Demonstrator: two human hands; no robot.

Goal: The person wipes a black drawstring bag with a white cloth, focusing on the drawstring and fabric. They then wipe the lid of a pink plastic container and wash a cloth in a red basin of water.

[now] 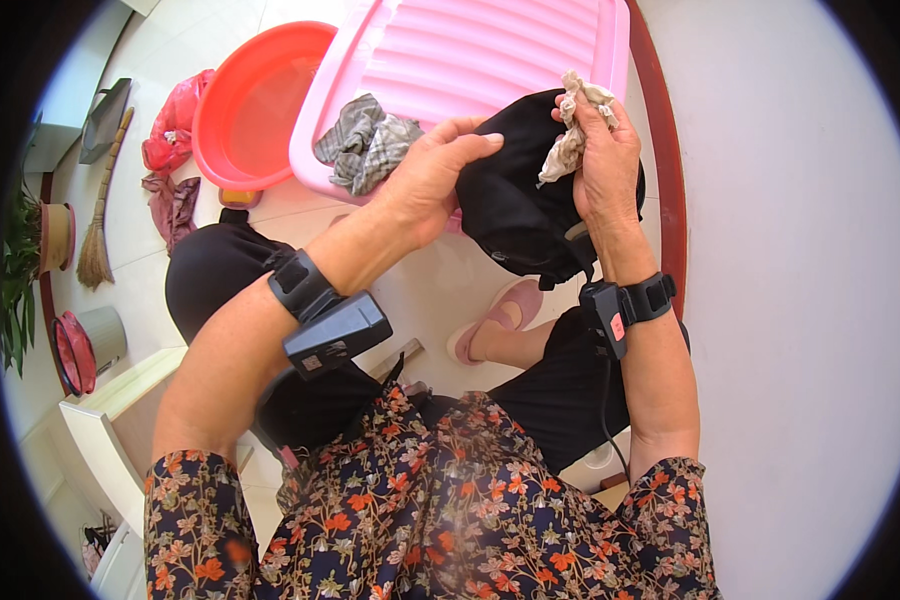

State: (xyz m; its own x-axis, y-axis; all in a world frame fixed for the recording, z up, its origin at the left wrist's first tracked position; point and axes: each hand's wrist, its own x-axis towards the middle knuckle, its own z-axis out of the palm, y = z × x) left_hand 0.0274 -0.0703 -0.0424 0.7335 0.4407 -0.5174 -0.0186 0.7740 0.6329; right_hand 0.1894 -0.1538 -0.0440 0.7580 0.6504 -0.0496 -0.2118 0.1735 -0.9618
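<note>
My left hand (442, 169) grips the left side of a black fabric bag (514, 187), thumb on top of the cloth. A crumpled, off-white piece of cloth or paper (570, 146) is pinched in my right hand (607, 150), against the bag's right side. The bag hangs above the floor, in front of my knees, with a strap at its lower edge. Just left of my left hand, a grey checked cloth (367, 142) lies bunched on the pink ribbed lid (487, 45) of a plastic storage box.
A red plastic basin (259, 112) stands left of the box, beside a red plastic bag (172, 127) and a mauve cloth (172, 210). Farther left are a broom (101, 217), a dustpan (105, 120), a potted plant (56, 236) and a bin (94, 345). A white wall (787, 300) runs along my right.
</note>
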